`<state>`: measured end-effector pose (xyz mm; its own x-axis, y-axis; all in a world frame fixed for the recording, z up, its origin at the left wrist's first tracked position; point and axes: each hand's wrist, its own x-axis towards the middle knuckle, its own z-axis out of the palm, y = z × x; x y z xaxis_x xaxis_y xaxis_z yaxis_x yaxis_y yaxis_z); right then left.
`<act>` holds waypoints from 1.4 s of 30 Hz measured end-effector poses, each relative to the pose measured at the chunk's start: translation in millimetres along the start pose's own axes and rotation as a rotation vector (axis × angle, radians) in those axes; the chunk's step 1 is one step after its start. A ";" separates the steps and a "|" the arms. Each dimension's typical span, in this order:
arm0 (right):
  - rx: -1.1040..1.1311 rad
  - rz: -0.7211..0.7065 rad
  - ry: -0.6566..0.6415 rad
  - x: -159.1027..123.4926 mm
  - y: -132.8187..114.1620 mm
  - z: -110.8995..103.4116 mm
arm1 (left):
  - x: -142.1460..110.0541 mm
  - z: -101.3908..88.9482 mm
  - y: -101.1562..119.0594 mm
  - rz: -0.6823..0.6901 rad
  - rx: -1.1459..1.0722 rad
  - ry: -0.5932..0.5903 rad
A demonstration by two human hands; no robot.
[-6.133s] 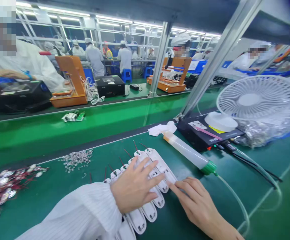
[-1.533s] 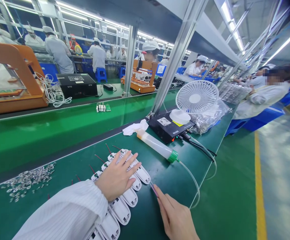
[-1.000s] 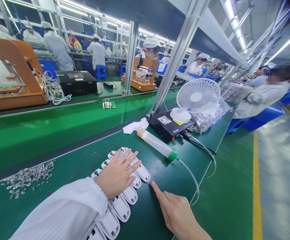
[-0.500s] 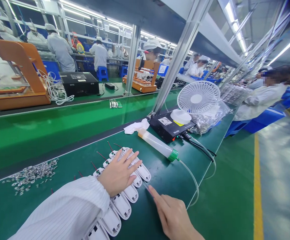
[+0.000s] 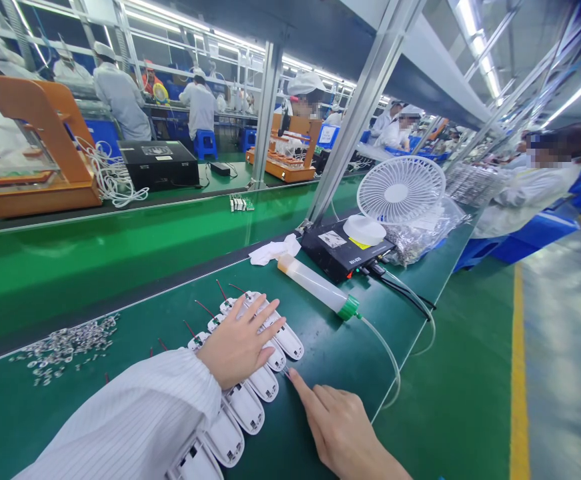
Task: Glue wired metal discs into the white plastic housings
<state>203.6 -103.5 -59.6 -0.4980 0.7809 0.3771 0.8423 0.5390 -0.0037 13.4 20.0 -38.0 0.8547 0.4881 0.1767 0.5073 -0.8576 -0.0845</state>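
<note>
White elongated plastic housings [image 5: 233,437] lie side by side in a slanting row on the green bench, several with thin red wires at their far ends. My left hand [image 5: 240,343] rests flat across the upper housings, fingers spread, covering parts of them. Just right of the row is my right hand [image 5: 337,417], its index finger stretched along a thin, shiny tool [image 5: 286,374]. Only the tool's tip shows, close to the near end of a housing; its kind is hidden by the fingers.
Small metal parts [image 5: 73,343] are heaped on the left. A tube with a green cap [image 5: 320,288] lies beyond the housings, beside a black box [image 5: 340,250], a white cloth [image 5: 275,250] and a white fan [image 5: 400,190]. A green conveyor [image 5: 95,257] runs behind; co-workers sit farther off.
My right hand has shifted slightly left with the thin tool, its fingertip now lower over the tool. My left hand stays on the housings. Small white parts on the conveyor have moved right.
</note>
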 end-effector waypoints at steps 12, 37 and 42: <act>0.005 -0.032 -0.022 0.3 2.7 -0.2 | -0.2 -0.1 0.2 0.003 0.009 -0.003; -0.033 -0.104 -0.111 -8.9 -22.8 -10.5 | 1.3 0.8 1.2 0.002 -0.007 -0.024; -0.048 -0.114 -0.120 -5.0 -23.5 -11.5 | 0.4 -1.1 2.0 0.003 -0.001 -0.033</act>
<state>188.7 -123.7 -50.7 -0.6094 0.7493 0.2593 0.7865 0.6127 0.0778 14.6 18.3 -37.0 0.8594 0.4906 0.1438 0.5046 -0.8593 -0.0838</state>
